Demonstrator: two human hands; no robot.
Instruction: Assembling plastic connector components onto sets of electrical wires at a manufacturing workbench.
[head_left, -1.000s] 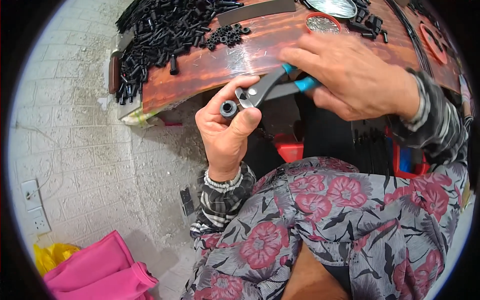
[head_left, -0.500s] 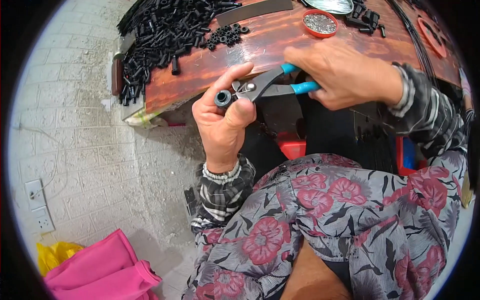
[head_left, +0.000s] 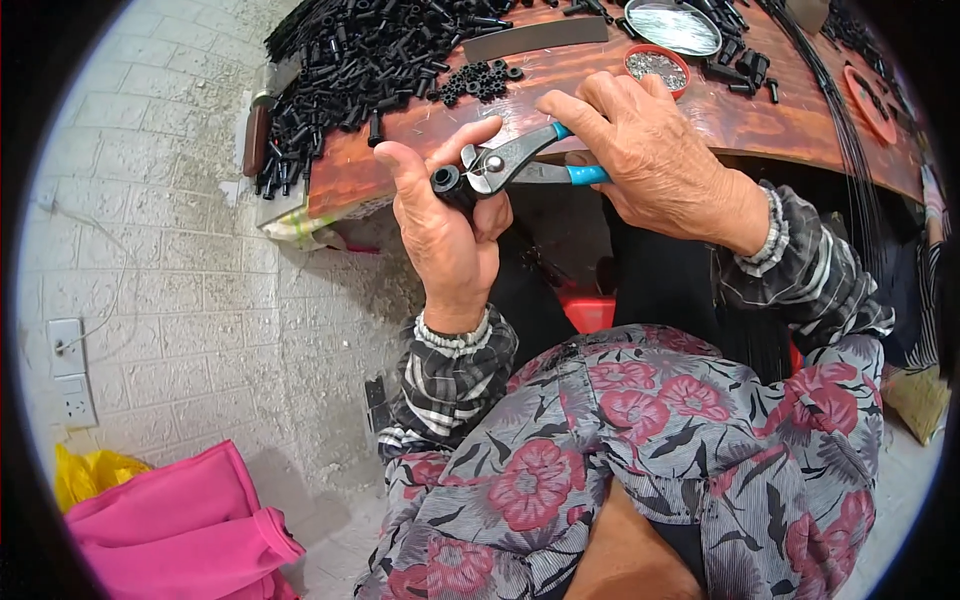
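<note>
A short black tubular plastic part (head_left: 457,190) rests in my left hand (head_left: 448,245), its round open end facing up toward me. The thumb of that hand is raised off the part, while other fingers stay curled behind and under it. In my right hand (head_left: 650,150) are pliers (head_left: 515,157) with blue-covered handles. Their metal jaws are at the side of the black part; what lies between them is too small to make out. The right palm hides much of the handles. Both hands are held just in front of the table's near edge.
On the reddish wooden table (head_left: 740,125) lie a heap of black plastic parts (head_left: 350,70), small black rings (head_left: 475,82), a grey strip (head_left: 535,40), a red dish of small metal bits (head_left: 657,66) and a round tin (head_left: 680,28). Long black strands (head_left: 845,120) hang at right.
My left thumb has lifted from the pliers' jaws and the part. The right hand has shifted left and turned its back up, with the handles closer together. The view has shifted slightly.
</note>
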